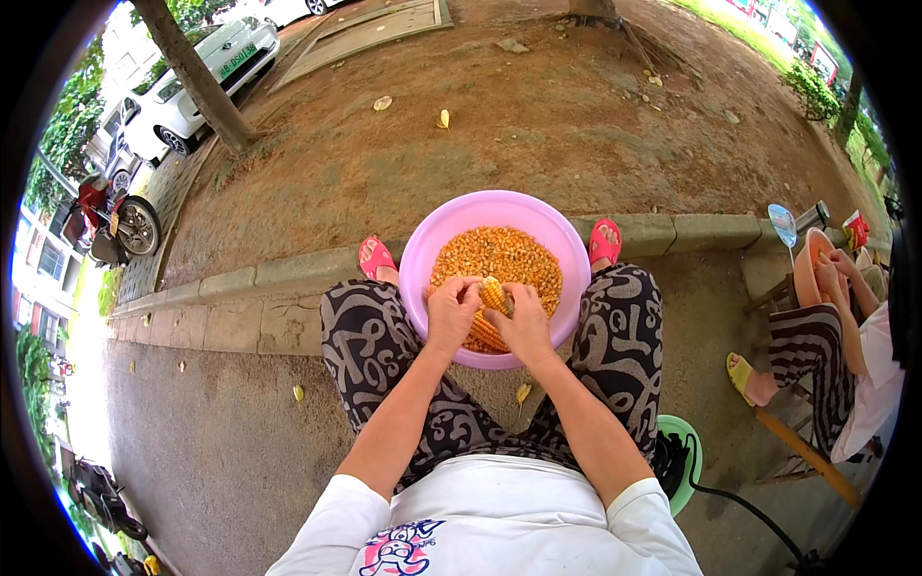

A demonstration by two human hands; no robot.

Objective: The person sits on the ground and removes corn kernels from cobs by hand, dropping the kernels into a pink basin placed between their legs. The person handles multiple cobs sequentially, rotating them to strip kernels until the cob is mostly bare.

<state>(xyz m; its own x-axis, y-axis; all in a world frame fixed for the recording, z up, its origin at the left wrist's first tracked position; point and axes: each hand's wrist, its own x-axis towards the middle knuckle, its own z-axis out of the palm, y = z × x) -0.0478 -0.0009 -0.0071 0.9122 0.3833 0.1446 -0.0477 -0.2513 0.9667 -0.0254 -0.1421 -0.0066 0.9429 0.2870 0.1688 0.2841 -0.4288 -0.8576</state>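
Between my knees rests a pink plastic basin (411,281) with loose yellow corn kernels (497,248) in it. Over the basin, my left hand (454,311) and my right hand (524,320) both grip one ear of dried corn (494,294). Part of that ear is bare of kernels near its upper tip. Beneath my hands another ear of corn (487,333) lies on the kernels, its rows of kernels showing; my fingers and wrists hide part of it.
At right, a seated co-worker's hands (835,268) are at an orange basin (808,277). A green tub (676,432) with a black cable (749,500) stands by my right thigh. Ahead run a stone kerb (641,236) and bare soil (346,173). A motorcycle (115,219) is parked at left.
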